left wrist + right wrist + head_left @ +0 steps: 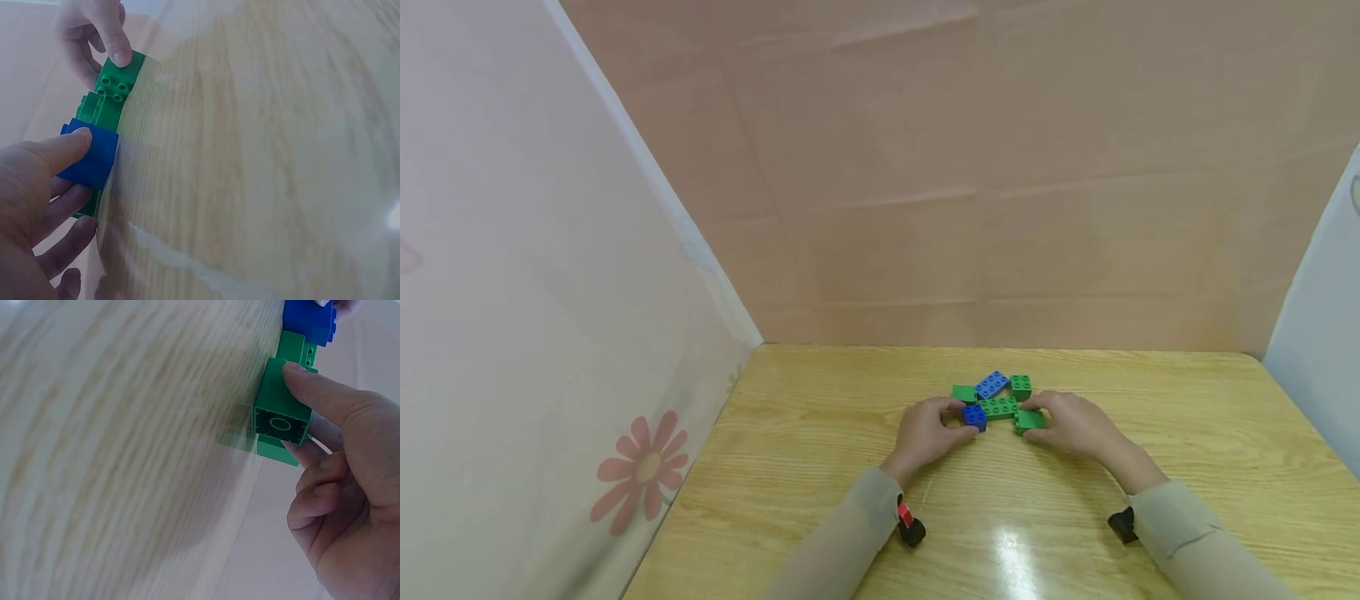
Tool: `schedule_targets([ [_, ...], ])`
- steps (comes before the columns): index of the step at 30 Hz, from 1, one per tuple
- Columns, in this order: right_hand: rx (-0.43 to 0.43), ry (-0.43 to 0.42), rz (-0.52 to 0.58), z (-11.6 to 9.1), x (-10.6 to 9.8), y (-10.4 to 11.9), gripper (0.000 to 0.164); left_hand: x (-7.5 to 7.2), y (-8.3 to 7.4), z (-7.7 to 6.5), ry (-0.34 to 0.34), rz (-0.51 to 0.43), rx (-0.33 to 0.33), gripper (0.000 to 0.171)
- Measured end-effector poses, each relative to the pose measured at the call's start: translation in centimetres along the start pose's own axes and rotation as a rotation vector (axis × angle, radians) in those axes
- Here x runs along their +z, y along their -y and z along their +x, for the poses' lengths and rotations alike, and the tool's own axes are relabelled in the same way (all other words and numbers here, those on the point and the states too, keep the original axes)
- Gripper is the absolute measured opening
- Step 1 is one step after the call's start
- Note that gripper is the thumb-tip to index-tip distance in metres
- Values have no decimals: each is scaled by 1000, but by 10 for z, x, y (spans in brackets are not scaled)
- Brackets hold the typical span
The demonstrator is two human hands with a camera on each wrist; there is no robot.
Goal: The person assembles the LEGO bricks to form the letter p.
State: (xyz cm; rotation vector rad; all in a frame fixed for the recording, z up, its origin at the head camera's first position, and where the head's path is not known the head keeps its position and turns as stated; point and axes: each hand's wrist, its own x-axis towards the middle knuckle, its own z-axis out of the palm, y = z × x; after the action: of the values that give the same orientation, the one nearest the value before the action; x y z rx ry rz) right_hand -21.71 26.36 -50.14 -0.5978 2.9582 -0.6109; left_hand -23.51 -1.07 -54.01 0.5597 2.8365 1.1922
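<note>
My left hand (922,431) pinches a small blue toy brick (974,417) between thumb and fingers, its studs facing up. Just right of it lies a long green brick (999,407) with studs on top. With thumb and fingers, my right hand (1072,425) grips a green brick (1030,422) tipped on its side. In the right wrist view, the hollow underside of this green brick (275,394) faces the camera. The left wrist view shows its studs pointing toward the blue brick (94,159). Whether any bricks are joined, I cannot tell.
Behind the hands lie a long blue brick (992,384), a square green brick (1020,386) and another green brick (964,392) with a smooth face up. The wooden table (820,417) ends at a brownish covered wall (880,250). A pale flowered sheet (550,292) hangs at left.
</note>
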Motion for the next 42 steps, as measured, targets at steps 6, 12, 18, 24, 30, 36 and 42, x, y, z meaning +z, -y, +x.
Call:
schedule_targets([
  [6,8,-1,-2,-1,-1,-1,48,1,1,0,-2,4,4,39],
  [12,9,-17,12,-4,-2,-2,46,0,1,-3,11,8,15,40],
  [18,22,-28,31,-9,-1,-2,44,-1,1,-8,28,21,31,39],
  [24,18,-41,38,-14,-2,-3,44,-5,-3,-11,37,15,64,40],
  [30,21,-45,52,-19,-2,-4,44,-5,-7,-16,79,6,118,38],
  [36,21,-59,68,-25,-3,-2,44,-3,-12,-19,134,28,108,37],
  [42,27,-91,106,-30,-2,0,42,1,-10,-20,141,43,117,36],
])
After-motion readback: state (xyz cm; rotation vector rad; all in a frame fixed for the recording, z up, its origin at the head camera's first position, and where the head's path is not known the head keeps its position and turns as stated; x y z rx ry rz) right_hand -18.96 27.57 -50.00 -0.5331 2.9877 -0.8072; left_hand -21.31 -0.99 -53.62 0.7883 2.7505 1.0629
